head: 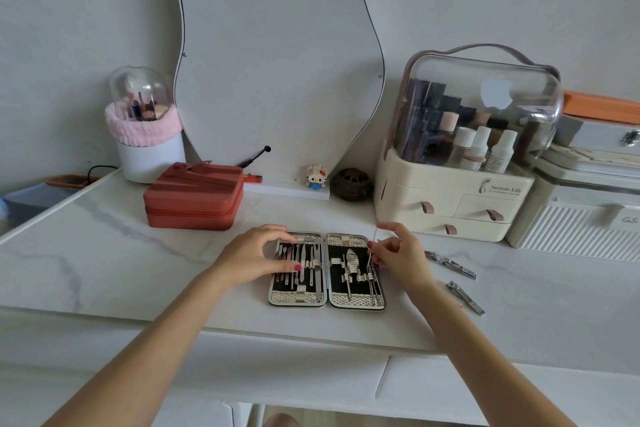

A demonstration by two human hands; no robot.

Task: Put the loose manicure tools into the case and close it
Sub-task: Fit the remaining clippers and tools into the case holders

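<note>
Behind my work, the wavy mirror point(277, 62) leans on the wall, widest of all. To the right stands one cream cosmetics organiser point(460, 156) with a clear dome, three drawers and the words "Serious Life"; I can read nothing smaller on it. A white ribbed box point(581, 222) crowds its right side. To the left sit one red zipped pouch point(195, 198) and one domed brush holder point(147, 135). On the marble tabletop point(104, 253), the manicure case point(327, 270) lies open flat in front of me, two halves with tools strapped inside. My left hand point(258, 255) rests curled over the left half, fingers on its top edge. My right hand point(398, 253) pinches a thin metal tool point(372, 250) upright over the right half. Two nail clippers point(450, 263) point(465, 296) lie loose to the right, apart from the case.
</note>
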